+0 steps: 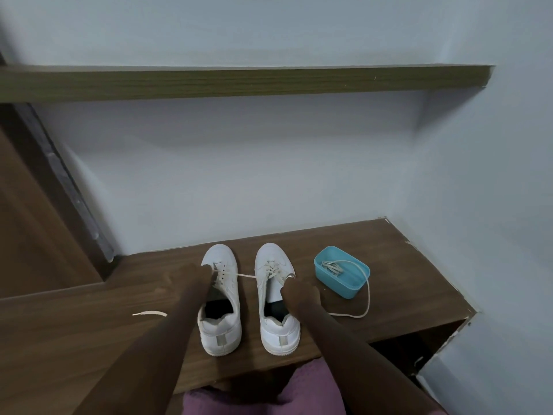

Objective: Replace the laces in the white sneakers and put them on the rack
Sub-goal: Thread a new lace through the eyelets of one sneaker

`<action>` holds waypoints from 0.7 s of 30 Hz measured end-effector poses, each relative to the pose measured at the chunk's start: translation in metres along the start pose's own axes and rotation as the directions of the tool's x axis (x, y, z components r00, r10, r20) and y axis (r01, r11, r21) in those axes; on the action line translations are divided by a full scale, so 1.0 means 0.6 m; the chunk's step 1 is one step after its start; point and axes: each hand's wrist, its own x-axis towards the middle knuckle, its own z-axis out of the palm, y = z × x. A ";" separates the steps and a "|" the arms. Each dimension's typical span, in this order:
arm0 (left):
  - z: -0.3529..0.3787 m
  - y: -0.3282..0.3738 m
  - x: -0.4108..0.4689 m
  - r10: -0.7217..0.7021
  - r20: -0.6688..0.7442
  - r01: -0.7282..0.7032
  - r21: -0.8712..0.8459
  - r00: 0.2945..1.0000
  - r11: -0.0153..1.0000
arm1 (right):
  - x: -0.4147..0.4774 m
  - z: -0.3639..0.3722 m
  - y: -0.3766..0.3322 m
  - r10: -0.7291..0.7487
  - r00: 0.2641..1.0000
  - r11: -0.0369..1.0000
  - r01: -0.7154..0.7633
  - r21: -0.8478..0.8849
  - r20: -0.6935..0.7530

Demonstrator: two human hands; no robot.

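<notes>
A dark wooden bench top (89, 324) runs along a pale blue wall (239, 175), with a long wooden shelf (239, 82) fixed higher up and a brown wood panel (30, 235) at the far left.

On the bench, near its front edge, the two white sneakers stand side by side, toes toward the wall and heels toward the person. The left sneaker (220, 298) and the right sneaker (278, 298) are just apart, both threaded with cream laces. One lace strand (247, 276) stretches across the gap between them.

The left hand (187, 277) lies over the inner part of the left sneaker, its fingertips meeting the laces by the upper eyelets. The hand is blurred, so whether it pinches a lace cannot be told. The right hand (299, 292) grips the outer side of the right sneaker, thumb at the shoe's opening and the fingers outside the wall.

To the right of the shoes sits a teal tub (341, 290) with a bundle of laces (330, 268) inside. One long lace (367, 295) hangs over its rim and loops along the bench. A loose lace end (149, 313) lies left of the left forearm. Purple cloth (263, 396) fills the bottom edge.
</notes>
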 end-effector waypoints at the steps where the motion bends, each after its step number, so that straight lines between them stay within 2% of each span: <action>1: -0.001 -0.015 0.008 -0.049 -0.017 0.050 0.030 0.999 0.998 | -0.001 -0.001 0.000 0.000 1.000 1.000 0.000 -0.005 0.002; 5: -0.012 -0.033 0.007 -0.145 -0.060 0.155 0.207 0.988 0.966 | -0.004 -0.004 0.000 -0.008 1.000 1.000 0.008 -0.018 0.005; 8: -0.009 -0.032 0.008 -0.124 -0.107 0.143 0.187 0.986 0.972 | -0.006 -0.007 -0.002 0.004 1.000 1.000 -0.004 -0.003 0.025; 11: 0.014 -0.016 0.019 0.023 -0.147 -0.011 0.081 0.989 0.997 | -0.006 -0.009 0.000 -0.019 1.000 1.000 0.019 -0.019 0.008; 13: 0.020 0.014 0.009 0.158 -0.145 -0.144 0.108 0.977 0.984 | -0.009 -0.012 0.000 -0.066 0.998 0.996 0.065 -0.063 -0.016; 15: 0.028 0.048 -0.010 0.291 -0.063 -0.282 0.129 0.955 0.951 | -0.010 -0.014 0.002 -0.082 0.994 0.992 0.075 -0.097 -0.071; 17: 0.038 0.083 -0.036 0.356 0.056 -0.360 0.175 0.933 0.916 | -0.011 -0.016 0.004 -0.073 0.992 0.993 0.063 -0.101 -0.098; 19: 0.044 0.108 -0.055 0.382 0.195 -0.417 0.191 0.903 0.889 | -0.013 -0.020 0.005 -0.089 0.992 0.988 0.077 -0.131 -0.093; 21: 0.050 0.119 -0.059 0.399 0.263 -0.451 0.186 0.879 0.873 | -0.013 -0.018 0.007 -0.097 0.992 0.987 0.086 -0.135 -0.082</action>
